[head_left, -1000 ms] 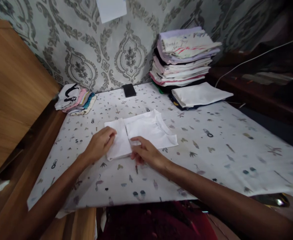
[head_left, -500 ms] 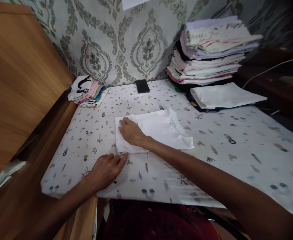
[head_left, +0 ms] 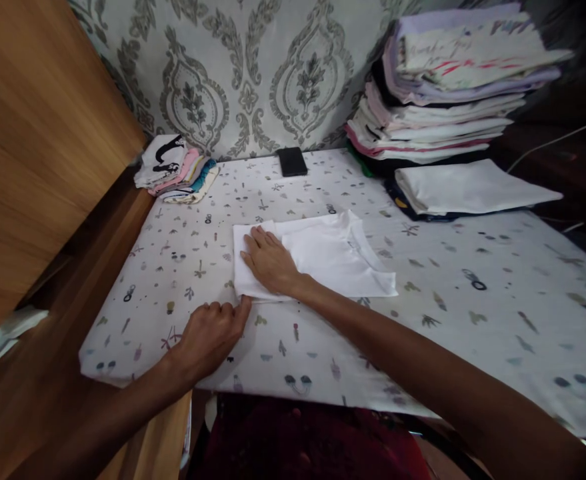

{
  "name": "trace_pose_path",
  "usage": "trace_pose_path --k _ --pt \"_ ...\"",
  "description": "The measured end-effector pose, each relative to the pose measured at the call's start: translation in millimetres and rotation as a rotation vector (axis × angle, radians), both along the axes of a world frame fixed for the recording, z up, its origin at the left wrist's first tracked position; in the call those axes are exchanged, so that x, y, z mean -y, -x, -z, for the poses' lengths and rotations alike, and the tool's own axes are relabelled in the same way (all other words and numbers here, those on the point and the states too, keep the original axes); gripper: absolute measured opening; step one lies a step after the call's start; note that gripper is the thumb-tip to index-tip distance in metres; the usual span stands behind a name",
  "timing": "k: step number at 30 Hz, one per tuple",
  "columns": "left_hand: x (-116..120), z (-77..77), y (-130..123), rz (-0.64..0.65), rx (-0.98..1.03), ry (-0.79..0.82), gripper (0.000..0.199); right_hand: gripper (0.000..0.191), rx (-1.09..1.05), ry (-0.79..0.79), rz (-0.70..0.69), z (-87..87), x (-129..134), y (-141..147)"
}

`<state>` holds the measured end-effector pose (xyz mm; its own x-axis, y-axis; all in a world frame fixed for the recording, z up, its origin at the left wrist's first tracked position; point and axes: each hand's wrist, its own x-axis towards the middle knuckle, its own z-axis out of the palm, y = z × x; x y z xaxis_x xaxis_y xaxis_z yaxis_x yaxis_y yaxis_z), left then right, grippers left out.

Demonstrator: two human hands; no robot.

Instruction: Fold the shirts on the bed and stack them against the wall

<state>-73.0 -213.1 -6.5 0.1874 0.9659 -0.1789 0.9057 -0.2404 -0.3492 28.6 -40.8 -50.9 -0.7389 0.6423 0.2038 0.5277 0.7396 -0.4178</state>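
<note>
A white T-shirt [head_left: 323,257] lies partly folded on the patterned cloth, its neckline toward the right. My right hand [head_left: 270,260] rests flat on the folded left part, fingers stretched out and slightly spread. At the shirt's near left corner, my left hand [head_left: 217,333] has its fingers curled in, with the thumb side at the fabric edge, closed on that corner. The exact pinch is partly hidden by the hand itself.
A white patterned cloth [head_left: 283,347] covers the table. Small folded clothes [head_left: 173,170] sit at the back left, a black flat object [head_left: 293,162] by the wall. At right stand a tall clothes stack [head_left: 437,123] and a folded white garment [head_left: 473,188]. A wooden panel [head_left: 47,147] rises at left.
My right hand's fingers have spread a little on the shirt. My left hand has curled more tightly at the near corner. The view has shifted slightly.
</note>
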Motion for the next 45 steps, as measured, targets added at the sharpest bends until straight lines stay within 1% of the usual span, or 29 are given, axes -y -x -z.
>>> trace_pose_path --k 2,4,10,12,14,16,18,21,23,25,27,29,31,33,34,36,39,42,45 --pt "1.2 -3.8 -1.3 -0.010 -0.018 0.002 0.048 0.050 0.013 -0.007 -0.004 -0.7 0.7 -1.0" --pt "4.0 -6.1 -0.5 0.009 -0.018 -0.002 0.046 0.050 0.011 -0.014 -0.010 -1.8 1.6 -1.8" --pt "15.8 -1.6 9.3 0.037 0.034 -0.058 0.053 0.052 0.014 -0.025 -0.012 -2.9 2.2 -2.2" --pt "19.1 0.0 13.1 0.037 0.092 -0.065 0.048 0.051 0.016 -0.039 -0.012 -1.5 1.5 -2.1" --pt "21.8 -0.3 16.2 0.028 0.160 -0.056 0.039 0.049 0.002 -0.041 -0.014 0.2 0.7 -2.1" --pt "22.9 -2.3 18.2 -0.016 0.221 -0.056 0.025 0.049 -0.006 -0.036 -0.018 1.3 0.2 -1.9" --pt "21.7 -5.0 18.6 -0.098 0.289 -0.084 0.016 0.049 0.002 -0.022 -0.018 1.0 0.1 -1.3" --pt "15.1 -6.8 16.1 -0.218 0.401 -0.147 0.017 0.048 0.023 0.019 -0.011 -3.5 0.2 -0.5" --pt "9.0 -5.7 13.7 -0.254 0.443 -0.168 0.017 0.047 0.023 0.054 -0.013 -10.1 1.0 -2.2" --pt "3.6 -3.5 12.0 -0.262 0.441 -0.171 0.017 0.044 -0.020 0.066 -0.030 -19.8 3.9 -8.1" --pt "0.2 -0.9 11.3 -0.255 0.416 -0.169 0.018 0.038 -0.084 0.058 -0.101 -30.5 10.0 -19.1" --pt "-1.2 1.6 11.0 -0.236 0.385 -0.181 0.019 0.028 -0.116 0.062 -0.250 -38.4 19.1 -33.8" --pt "-1.0 4.0 10.6 -0.208 0.352 -0.206 0.019 0.019 -0.100 0.063 -0.420 -40.2 29.1 -48.6" --pt "0.4 6.2 10.3 -0.176 0.312 -0.232 0.018 0.011 -0.072 0.020 -0.527 -35.6 37.2 -60.3" --pt "1.6 7.1 10.3 -0.157 0.289 -0.249 0.018 0.012 -0.065 -0.007 -0.544 -31.9 39.8 -64.4" --pt "5.0 8.2 11.3 -0.111 0.241 -0.287 0.021 0.021 -0.079 -0.022 -0.537 -24.4 42.0 -69.3" --pt "10.9 7.7 15.1 -0.041 0.210 -0.360 0.023 0.022 -0.143 0.042 -0.502 -18.5 39.8 -71.6" --pt "14.3 5.4 17.9 -0.022 0.270 -0.421 0.021 0.016 -0.182 0.066 -0.511 -17.8 37.2 -71.6" --pt "12.6 4.5 16.3 -0.007 0.336 -0.451 0.020 0.016 -0.188 0.045 -0.507 -16.5 37.2 -70.0"
